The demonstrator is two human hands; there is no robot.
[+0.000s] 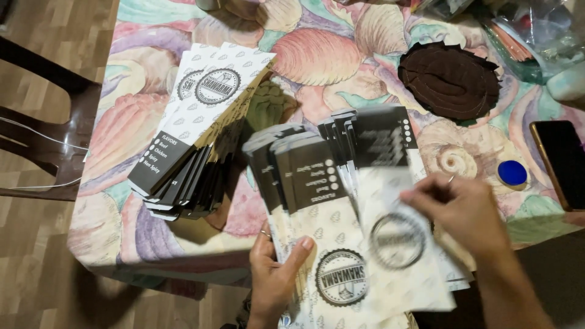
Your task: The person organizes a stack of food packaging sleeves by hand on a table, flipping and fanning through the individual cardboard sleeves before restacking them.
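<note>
Sleeves (323, 201), flat paper with black ends, sit fanned against the table's (140, 116) near edge so each edge can be caught singly: left hand (274, 277) clamps the fan's lower left, thumb on top. Right hand (463, 210) pinches 1 blurred sleeve (396, 237) above the fan. Finished stack (195, 140) lies apart at left, ends aligned.

We see a brown round mat (450, 80), a blue lid (512, 173) and a phone (563, 162) on the shell-patterned tablecloth (341, 55), with a dark chair (42, 122) beside it.
</note>
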